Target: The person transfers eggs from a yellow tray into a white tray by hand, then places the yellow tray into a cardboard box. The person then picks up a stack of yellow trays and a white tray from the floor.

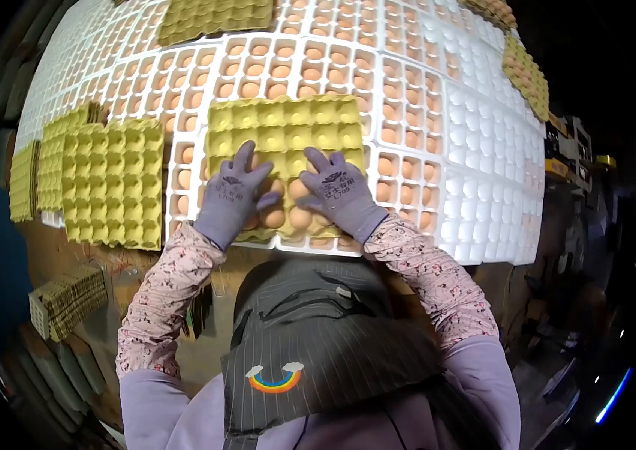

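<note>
A yellow-green egg tray [282, 116] lies in front of me on top of white trays, with several brown eggs [273, 217] in its near part. My left hand [232, 199], in a grey-purple glove, curves over the tray's left side, its thumb and fingers around eggs. Opposite it, my right hand [342, 193] wears a matching glove and bends over eggs, one brown egg [299, 187] showing by its thumb. The palms hide part of what lies under them, so I cannot count the eggs in either hand.
White trays of eggs [408, 112] spread across the table. At the right are white trays [486, 191] with bare cells. Yellow-green tray stacks [112, 184] stand at the left; another tray [216, 21] lies at the back. Below left is a smaller cardboard stack [70, 300].
</note>
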Tool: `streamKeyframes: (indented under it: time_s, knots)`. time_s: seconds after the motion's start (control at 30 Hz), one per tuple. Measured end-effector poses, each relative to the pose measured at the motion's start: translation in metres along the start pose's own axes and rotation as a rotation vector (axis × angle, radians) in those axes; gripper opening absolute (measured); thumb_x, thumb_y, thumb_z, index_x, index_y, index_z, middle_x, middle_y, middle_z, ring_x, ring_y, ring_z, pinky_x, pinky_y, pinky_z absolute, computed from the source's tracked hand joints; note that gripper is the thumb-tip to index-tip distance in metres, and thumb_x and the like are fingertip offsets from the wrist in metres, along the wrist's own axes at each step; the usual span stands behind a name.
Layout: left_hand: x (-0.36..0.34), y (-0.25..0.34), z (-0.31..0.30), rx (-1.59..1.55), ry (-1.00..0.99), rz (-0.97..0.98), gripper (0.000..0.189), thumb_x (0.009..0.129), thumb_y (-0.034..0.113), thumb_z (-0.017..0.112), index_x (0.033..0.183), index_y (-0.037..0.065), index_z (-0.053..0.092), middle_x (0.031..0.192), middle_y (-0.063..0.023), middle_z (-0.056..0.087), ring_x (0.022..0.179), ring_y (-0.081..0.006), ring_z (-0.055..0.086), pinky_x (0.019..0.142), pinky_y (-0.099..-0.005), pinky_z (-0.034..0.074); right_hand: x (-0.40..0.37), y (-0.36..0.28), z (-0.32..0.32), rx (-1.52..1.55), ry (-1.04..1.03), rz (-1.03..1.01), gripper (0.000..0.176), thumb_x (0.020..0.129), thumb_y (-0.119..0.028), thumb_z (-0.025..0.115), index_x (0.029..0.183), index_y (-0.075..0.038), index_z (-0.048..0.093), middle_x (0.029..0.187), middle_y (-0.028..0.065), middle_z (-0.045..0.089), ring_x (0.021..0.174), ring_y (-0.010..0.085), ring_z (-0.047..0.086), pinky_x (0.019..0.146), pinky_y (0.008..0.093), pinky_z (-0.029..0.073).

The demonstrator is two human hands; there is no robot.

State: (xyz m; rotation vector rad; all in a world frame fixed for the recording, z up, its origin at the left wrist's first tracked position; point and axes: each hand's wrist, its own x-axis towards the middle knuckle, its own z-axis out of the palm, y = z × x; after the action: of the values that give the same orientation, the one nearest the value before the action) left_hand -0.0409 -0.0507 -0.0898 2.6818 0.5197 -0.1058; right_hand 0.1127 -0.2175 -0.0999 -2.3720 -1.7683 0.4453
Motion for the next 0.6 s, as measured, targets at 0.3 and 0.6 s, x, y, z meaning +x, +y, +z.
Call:
streamKeyframes:
  time_s: [0.3,0.6]
  knots:
    - [0.008,0.079,-0.008,-0.341,0.073,-0.094,0.050,0.071,0.020,0.086,0.117,0.012,0.069,0.142,-0.0192,0.046,0.113,-0.0327,0.062,0.089,-0.0374,0.056,-0.184,0.051,-0.024,0.572,0.309,0.405,0.046,0.078,-0.036,0.080,0.117,-0.014,0.067,0.137,0.0165,0.049,0.118,0.0364,0.055,0.097,0.0444,0.049]
    - [0.036,0.301,0.137,-0.338,-0.178,0.519,0.053,0.075,0.025,0.080,0.125,0.021,0.063,0.138,-0.0153,0.050,0.107,-0.0331,0.063,0.086,-0.0408,0.055,-0.348,0.190,-0.016,-0.032,0.352,0.763,0.044,0.069,-0.021,0.081,0.112,-0.015,0.070,0.131,0.0143,0.056,0.101,0.0349,0.061,0.081,0.0427,0.055]
